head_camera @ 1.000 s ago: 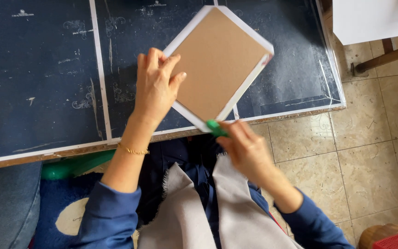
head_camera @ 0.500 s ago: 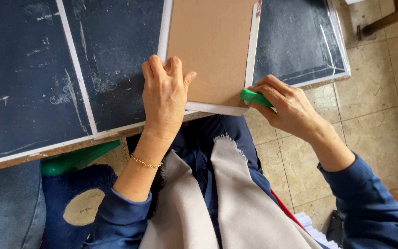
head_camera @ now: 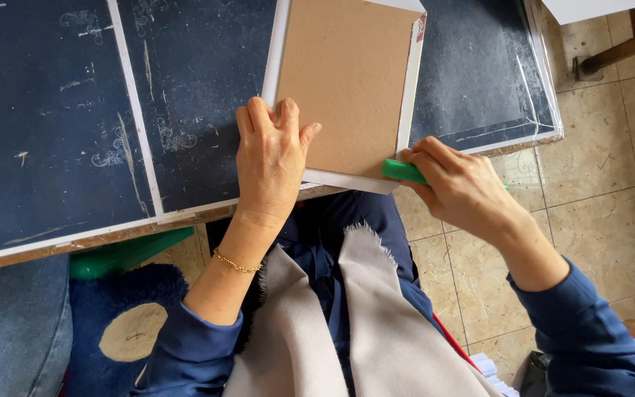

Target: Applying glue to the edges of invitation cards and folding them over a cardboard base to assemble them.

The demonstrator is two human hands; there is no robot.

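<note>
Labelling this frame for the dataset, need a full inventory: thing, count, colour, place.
Flat brown cardboard panel with white wrapped edges: 1, brown and white, on the work board, top centre.
Green plastic smoothing tool: 1, green, at the panel's lower right corner.
Dark blue work board with white border strips: 1, dark blue, upper half.
Beige frayed cloth: 1, beige, on the lap.
Beige floor tiles: many, beige, right.
Thin gold bracelet: 1, gold, left wrist.
Left hand: 1, pressing flat on the panel.
Right hand: 1, gripping the green tool.

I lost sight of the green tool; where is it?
In the head view, the green tool is in the right hand, at the brown board's lower right corner.
</note>
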